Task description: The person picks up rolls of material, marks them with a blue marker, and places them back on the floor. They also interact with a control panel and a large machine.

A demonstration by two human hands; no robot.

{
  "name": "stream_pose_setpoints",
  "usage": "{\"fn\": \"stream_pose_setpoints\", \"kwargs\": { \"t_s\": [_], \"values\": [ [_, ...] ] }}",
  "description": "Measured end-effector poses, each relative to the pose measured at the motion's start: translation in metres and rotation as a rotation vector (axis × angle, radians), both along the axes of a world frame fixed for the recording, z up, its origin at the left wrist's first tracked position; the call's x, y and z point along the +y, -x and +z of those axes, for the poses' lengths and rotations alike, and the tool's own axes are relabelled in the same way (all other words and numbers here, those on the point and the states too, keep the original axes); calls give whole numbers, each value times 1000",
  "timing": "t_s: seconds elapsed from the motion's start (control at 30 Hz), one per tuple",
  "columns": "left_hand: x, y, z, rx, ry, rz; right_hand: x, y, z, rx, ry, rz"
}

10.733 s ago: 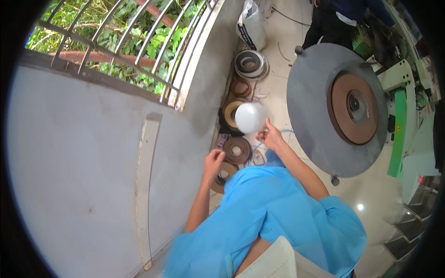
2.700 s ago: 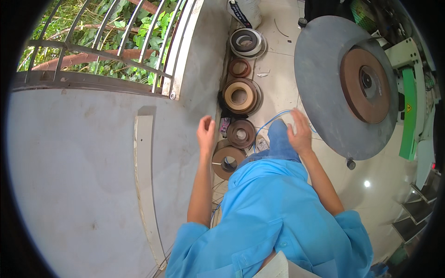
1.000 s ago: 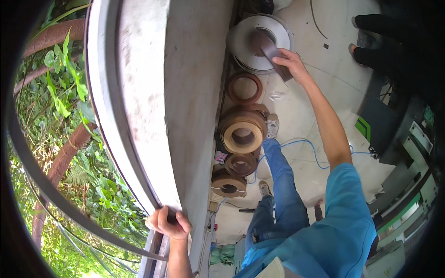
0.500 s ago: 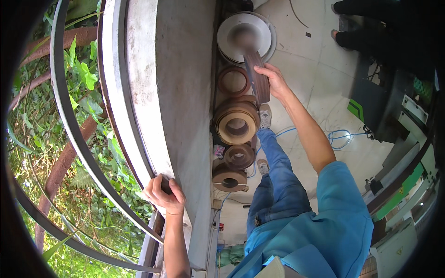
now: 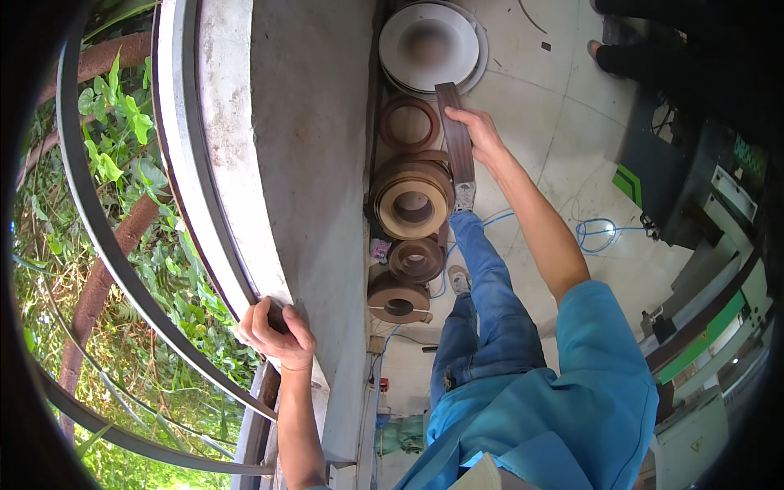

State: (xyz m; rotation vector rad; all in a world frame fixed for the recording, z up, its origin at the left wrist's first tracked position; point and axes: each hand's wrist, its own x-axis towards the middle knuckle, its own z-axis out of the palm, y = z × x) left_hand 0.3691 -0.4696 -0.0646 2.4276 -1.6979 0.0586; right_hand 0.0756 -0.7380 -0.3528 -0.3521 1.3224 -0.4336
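Observation:
My right hand [image 5: 482, 137] grips a roll of dark brown edge banding [image 5: 456, 139], thumb on its outer face. The roll is held nearly edge-on above the floor, its upper end next to the white dish-like disc [image 5: 396, 49]. On the left, my left hand [image 5: 278, 336] is closed over the edge of the pale window ledge [image 5: 214, 106], fingers curled and thumb bent. Under the held roll and along the wall lie a thin reddish-brown ring [image 5: 386, 131], a large tan-cored roll [image 5: 381, 208], a smaller brown roll [image 5: 397, 260] and another brown roll [image 5: 384, 308].
Curved metal bars [image 5: 122, 265] and green plants lie beyond the ledge. A blue hose [image 5: 581, 238] coils on the tiled floor at right, near a dark machine with a green panel [image 5: 627, 188]. Another person's dark-clothed legs [image 5: 645, 61] show at the upper right.
The roll in my right hand has turned from a slant to nearly edge-on. My view has shifted slightly; my left hand stays on the ledge.

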Motion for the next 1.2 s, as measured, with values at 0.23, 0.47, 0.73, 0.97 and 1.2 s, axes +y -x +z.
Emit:
{"fn": "stream_pose_setpoints", "kwargs": {
  "t_s": [0.23, 0.47, 0.73, 0.97, 1.2],
  "values": [
    [3, -1, 0, -9, 0, -9, 8, 2, -35, 155, 32, 159],
    [6, -2, 2, 8, -40, -19, -1, -11, -58, 698, 575, 798],
    [6, -3, 3, -18, -24, -45, -41, -41, -105, 918, 1009, 1199],
    [3, -2, 3, -9, -15, -49, -7, -88, -151, 1362, 1118, 1349],
    [-7, 3, -4, 79, 108, -26, 172, -101, -35, 658, 811, 1610]
  ]
}}
